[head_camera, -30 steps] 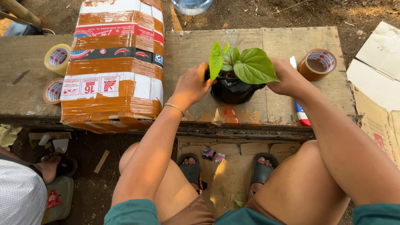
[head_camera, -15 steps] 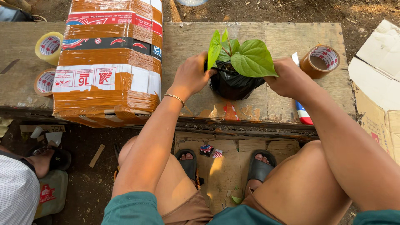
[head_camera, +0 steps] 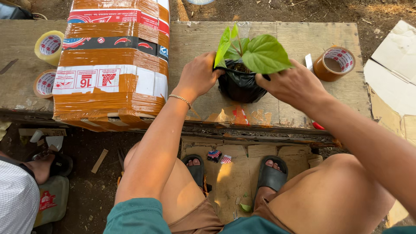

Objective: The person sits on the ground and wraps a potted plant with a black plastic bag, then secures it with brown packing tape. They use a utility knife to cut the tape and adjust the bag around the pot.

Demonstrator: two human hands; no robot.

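Hands first: my left hand (head_camera: 198, 77) and right hand (head_camera: 291, 84) grip the black plant bag (head_camera: 237, 84) from both sides on the wooden bench (head_camera: 294, 39). Green leaves (head_camera: 264, 54) rise above; the taped box (head_camera: 112, 65) stands left, brown tape roll (head_camera: 334, 64) right.

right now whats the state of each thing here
plant: upright in a black bag on the bench
left hand: gripping the bag's rim
right hand: on the bag's other side
box: taped shut, lying on the bench
brown tape roll: lying flat
yellow tape roll: tilted against the box
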